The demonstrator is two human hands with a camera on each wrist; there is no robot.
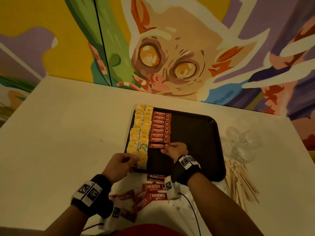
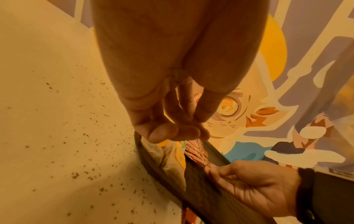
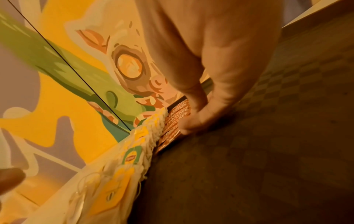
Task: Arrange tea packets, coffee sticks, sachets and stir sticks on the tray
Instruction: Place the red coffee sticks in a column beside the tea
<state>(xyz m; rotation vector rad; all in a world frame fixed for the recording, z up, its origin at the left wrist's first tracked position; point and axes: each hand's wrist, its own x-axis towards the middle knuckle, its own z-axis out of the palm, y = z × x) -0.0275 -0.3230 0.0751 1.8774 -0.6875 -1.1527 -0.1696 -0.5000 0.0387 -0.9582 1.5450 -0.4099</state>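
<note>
Dark brown tray, red coffee sticks, yellow tea packets

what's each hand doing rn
Left hand: fingers curled, touching the tea packets at the tray edge; a grip cannot be told.
Right hand: pinching a coffee stick on the tray.

Dim warm yellow light, soft shadows, wrist views blurred, edges warped
</note>
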